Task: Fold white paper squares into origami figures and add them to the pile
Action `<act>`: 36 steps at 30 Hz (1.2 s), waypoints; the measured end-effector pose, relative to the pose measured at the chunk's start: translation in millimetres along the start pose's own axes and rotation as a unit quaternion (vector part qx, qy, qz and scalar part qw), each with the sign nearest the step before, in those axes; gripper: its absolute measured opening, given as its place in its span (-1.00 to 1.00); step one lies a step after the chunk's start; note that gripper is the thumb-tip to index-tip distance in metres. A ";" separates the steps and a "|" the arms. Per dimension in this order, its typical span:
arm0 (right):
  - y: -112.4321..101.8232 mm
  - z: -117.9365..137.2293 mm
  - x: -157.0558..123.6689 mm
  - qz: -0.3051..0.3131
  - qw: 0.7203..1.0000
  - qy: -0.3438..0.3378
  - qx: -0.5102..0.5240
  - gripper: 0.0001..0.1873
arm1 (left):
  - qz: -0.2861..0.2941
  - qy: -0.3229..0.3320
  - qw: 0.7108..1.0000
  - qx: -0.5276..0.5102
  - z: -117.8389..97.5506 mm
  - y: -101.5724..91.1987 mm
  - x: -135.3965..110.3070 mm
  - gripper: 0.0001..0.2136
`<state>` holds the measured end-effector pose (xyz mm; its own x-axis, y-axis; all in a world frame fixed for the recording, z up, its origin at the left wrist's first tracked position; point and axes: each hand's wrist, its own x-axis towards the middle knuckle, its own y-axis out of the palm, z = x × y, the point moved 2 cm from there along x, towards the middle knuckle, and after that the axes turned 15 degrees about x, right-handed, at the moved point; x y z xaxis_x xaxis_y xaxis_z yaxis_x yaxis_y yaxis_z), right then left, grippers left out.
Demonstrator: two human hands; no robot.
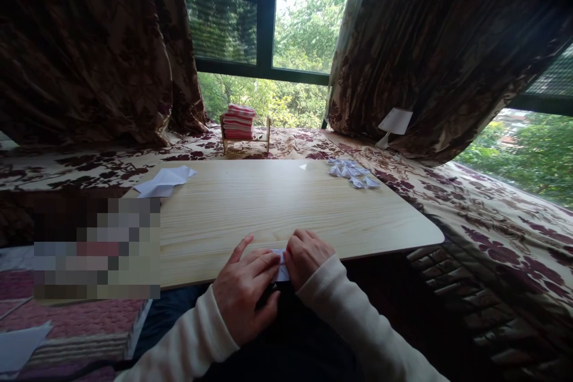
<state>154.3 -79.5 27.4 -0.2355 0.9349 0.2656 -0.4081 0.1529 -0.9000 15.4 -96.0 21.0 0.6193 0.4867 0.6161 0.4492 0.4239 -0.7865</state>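
A small piece of white folded paper lies at the near edge of the wooden table, between my two hands. My left hand rests over its left side, fingertips on the paper, with the index finger and thumb spread away from the others. On the paper's right side, my right hand is closed, its fingers curled and pressed against the paper. Much of the paper is hidden under the fingers.
White paper sheets lie at the table's far left. Several small folded paper pieces are grouped at the far right. Beyond stand a small rack with striped cloths and a white lamp. Another sheet is lower left.
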 end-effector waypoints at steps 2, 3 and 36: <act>0.7 -0.1 1.9 0.013 1.000 0.000 0.000 -0.93 | -0.001 -0.002 1.000 0.002 0.1 0.4 -0.3 -0.73; 1.1 -0.2 2.6 0.016 1.000 0.000 -0.001 -0.94 | -0.002 -0.003 1.000 0.001 0.1 0.7 -0.6 -0.73; -4.3 -9.4 -29.6 -0.028 0.997 -0.067 -0.006 -0.61 | 0.018 -0.038 0.999 0.012 -5.5 7.6 -6.3 -0.71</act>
<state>171.3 -104.8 20.2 -0.3283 0.8740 0.3583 -0.4133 0.2082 -0.8865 18.4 -100.0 10.9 0.5841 0.5579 0.5895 0.4115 0.4225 -0.8076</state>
